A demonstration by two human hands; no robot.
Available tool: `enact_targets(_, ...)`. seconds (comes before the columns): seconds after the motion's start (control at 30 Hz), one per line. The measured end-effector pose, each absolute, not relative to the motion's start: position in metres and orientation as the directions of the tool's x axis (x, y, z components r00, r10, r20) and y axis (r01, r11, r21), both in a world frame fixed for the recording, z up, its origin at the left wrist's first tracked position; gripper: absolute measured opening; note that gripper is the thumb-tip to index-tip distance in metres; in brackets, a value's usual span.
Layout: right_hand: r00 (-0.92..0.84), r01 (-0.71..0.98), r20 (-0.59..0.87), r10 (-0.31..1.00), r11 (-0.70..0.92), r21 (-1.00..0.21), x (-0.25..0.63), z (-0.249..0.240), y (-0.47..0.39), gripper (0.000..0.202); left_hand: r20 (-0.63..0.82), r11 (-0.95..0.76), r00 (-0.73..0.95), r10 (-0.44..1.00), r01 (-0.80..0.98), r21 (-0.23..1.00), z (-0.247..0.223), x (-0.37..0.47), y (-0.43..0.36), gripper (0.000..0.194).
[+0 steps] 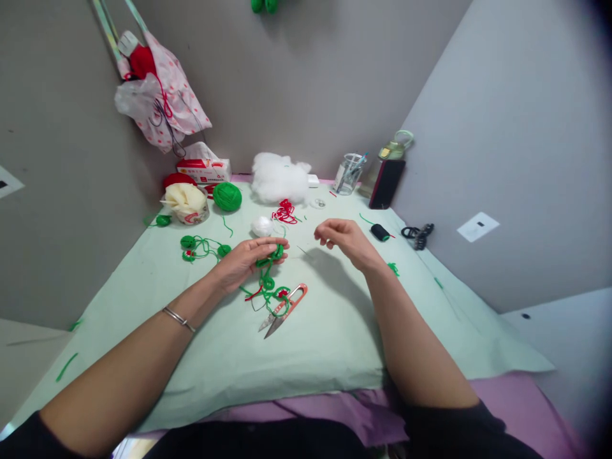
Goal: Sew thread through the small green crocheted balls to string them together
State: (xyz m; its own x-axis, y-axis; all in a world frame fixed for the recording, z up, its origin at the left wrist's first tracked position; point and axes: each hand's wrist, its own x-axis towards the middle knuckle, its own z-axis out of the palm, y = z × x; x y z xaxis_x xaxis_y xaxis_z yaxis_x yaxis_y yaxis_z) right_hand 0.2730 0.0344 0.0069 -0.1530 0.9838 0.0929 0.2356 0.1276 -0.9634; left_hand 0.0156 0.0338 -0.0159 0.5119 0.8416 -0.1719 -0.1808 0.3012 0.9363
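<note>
My left hand is closed on a green yarn piece, its fingers stretched along it. Green strands hang from that piece to small green and red yarn pieces lying below. Raised to the right of it, my right hand has thumb and fingertips pressed together; what they pinch, if anything, is too small to make out. A thin needle-like line shows between the hands. Orange-handled thread snips lie on the cloth under my left hand, partly beneath the yarn. More green pieces rest left of my left hand.
White stuffing, a white ball, red yarn scraps and a green yarn ball lie behind the hands. A cup of pens, a phone and black thread stand or lie at right. A tissue box is back left.
</note>
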Motion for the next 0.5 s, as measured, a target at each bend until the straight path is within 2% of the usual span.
enact_targets(0.1, -0.571, 0.399, -0.058, 0.819, 0.215, -0.891, 0.260, 0.009, 0.017, 0.015, -0.134, 0.258, 0.486, 0.864, -0.200, 0.945, -0.011, 0.011, 0.037, 0.038)
enact_targets(0.17, -0.718, 0.471, -0.128, 0.684, 0.341, -0.813, 0.243, 0.008, 0.003, 0.015, -0.102, 0.212, 0.453, 0.886, -0.198, 0.957, -0.009, 0.008, 0.039, 0.041)
enact_targets(0.3, -0.767, 0.570, -0.105, 0.633, 0.598, -0.563, 0.220, 0.005, -0.015, 0.018, -0.065, 0.145, 0.404, 0.912, -0.172, 0.974, -0.008, 0.005, 0.042, 0.045)
enact_targets(0.5, -0.753, 0.618, -0.205, 0.626, 0.563, -0.549, 0.222, 0.007, -0.013, 0.015, 0.018, 0.043, 0.399, 0.917, -0.145, 0.988, -0.018, 0.005, 0.044, 0.042)
